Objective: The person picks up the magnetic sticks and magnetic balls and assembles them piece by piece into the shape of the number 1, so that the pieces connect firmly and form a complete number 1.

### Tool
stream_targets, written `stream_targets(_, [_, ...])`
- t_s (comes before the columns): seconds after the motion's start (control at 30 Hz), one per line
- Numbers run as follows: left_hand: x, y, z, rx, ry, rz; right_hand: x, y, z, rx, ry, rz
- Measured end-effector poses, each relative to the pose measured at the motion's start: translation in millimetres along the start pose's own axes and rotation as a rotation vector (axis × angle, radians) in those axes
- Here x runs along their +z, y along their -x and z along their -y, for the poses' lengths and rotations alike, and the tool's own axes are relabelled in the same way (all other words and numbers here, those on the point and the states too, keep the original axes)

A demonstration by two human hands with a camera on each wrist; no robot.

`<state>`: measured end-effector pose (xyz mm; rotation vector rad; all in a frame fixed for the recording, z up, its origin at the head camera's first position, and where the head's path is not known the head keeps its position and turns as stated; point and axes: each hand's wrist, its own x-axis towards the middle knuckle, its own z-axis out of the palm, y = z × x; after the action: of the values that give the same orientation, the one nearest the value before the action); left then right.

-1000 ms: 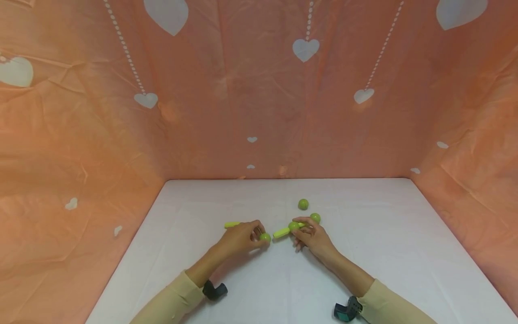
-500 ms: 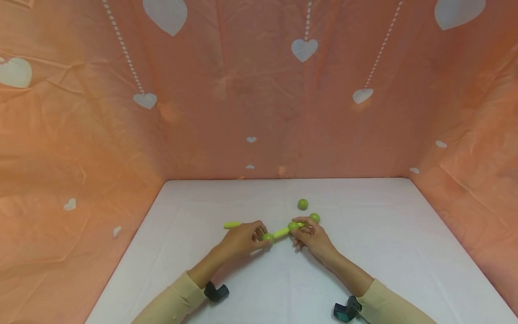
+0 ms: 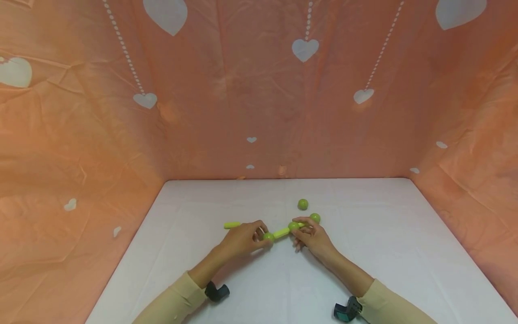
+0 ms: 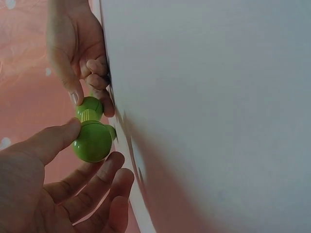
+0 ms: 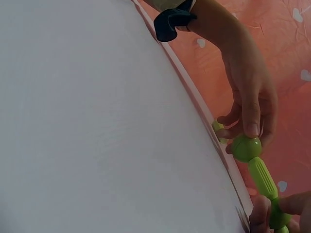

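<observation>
My left hand [image 3: 242, 237] pinches a glossy green ball [image 3: 269, 237] between thumb and fingers. This ball sits against the left end of a ribbed yellow-green toy rod [image 3: 281, 233], whose other end meets a second green ball [image 3: 293, 226]. Thumb and fingers of my right hand [image 3: 316, 242] grip that second ball. Part of another rod [image 3: 301, 224] shows under the right index finger, leading to a third ball [image 3: 315, 218]. In the right wrist view, the joined rod [image 5: 262, 177] spans the two held balls.
A loose green ball [image 3: 303, 204] lies on the white table [image 3: 364, 202] beyond the right hand. Behind the left hand lies another yellow-green rod [image 3: 232, 225], partly hidden. Orange cloth [image 3: 259, 112] with pale hearts surrounds the table's back and sides.
One second ago a gap separated the left ball from the rod's end. The left hand has moved slightly right, bringing ball and rod together; the right hand has stayed in place.
</observation>
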<state>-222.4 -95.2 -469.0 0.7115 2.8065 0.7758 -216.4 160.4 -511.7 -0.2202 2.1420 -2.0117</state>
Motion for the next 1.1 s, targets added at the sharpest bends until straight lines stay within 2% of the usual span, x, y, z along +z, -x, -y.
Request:
stream_targets(0.37, [-5.3,2.0,4.3,-0.011,0.025,-0.024,1,-1.2,-3,0.029,-0.044,-0.056])
stream_targets(0.7, [-22.2,4.3,17.4,-0.012,-0.001,-0.076,1,-2.2,-1,0.039,-0.059,-0.059])
stream_targets(0.9, [-33.6,5.7,26.3,0.009,-0.024,-0.120,2,-2.1,-1,0.043,-0.050,-0.063])
stream_targets(1.1, [-45.2,5.9,36.9,0.000,0.000,-0.128,1,-2.6,-3,0.046,-0.055,-0.068])
